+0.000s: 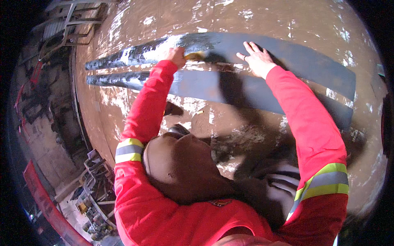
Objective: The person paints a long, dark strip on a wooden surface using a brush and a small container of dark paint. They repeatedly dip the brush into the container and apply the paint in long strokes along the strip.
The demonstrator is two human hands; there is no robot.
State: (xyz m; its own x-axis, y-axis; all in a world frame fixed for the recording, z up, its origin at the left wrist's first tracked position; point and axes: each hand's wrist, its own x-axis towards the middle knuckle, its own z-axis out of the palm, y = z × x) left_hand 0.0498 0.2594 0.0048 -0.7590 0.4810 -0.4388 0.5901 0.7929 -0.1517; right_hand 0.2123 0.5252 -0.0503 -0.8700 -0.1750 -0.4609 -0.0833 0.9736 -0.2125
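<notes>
Two long, tapering grey strips lie side by side across a brown surface, narrow at the left and wider at the right. The far strip (230,44) is dark and glossy on its left part, matte grey on its right. The near strip (205,84) shows the same shine at its narrow end. My left hand (176,56) is closed around a paintbrush (194,56), of which a yellowish part shows over the far strip, beside the end of the glossy area. My right hand (259,60) rests with spread fingers on the far strip and grips nothing.
The brown surface (135,33) is marked with white patches and ends along an edge at the left. A metal frame (67,30) stands at the upper left. Past that edge, a rack (96,197) holds clutter at the lower left. My bent knee (180,164) is close below the strips.
</notes>
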